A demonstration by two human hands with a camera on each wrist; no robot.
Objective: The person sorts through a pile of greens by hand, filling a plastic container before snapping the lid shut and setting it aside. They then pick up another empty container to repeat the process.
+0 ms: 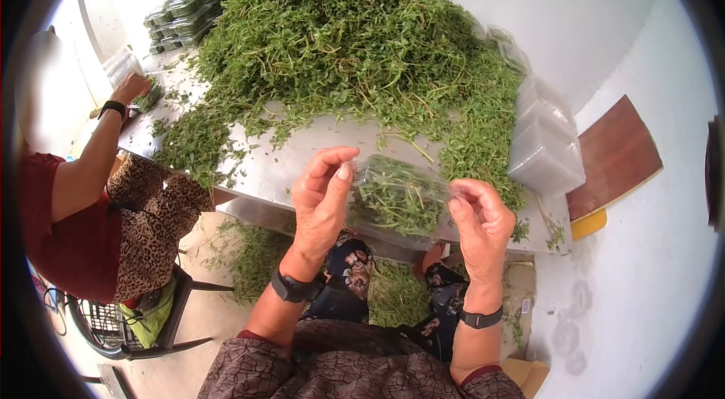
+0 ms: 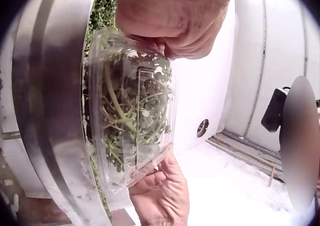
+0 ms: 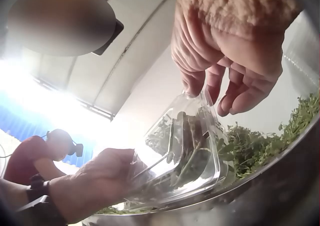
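A clear plastic box (image 1: 400,199) full of green sprigs is held up over the table's front edge, between both hands. At its left end the left hand (image 1: 321,199) pinches the box with thumb and fingers. The right hand (image 1: 483,225) grips the opposite end by a corner. In the left wrist view the box (image 2: 132,110) looks closed, with leaves and thick stems against the lid; the right hand (image 2: 162,193) holds its lower end. The right wrist view shows the right hand (image 3: 230,50) pinching the box's (image 3: 180,151) upper end.
A large heap of greens (image 1: 340,36) covers the metal table (image 1: 264,165). Filled boxes (image 1: 192,3) are stacked at the back left, empty clear boxes (image 1: 547,150) at the right beside a brown board (image 1: 619,157). Another person (image 1: 75,210) works at the left. Greens (image 1: 396,293) lie below the table.
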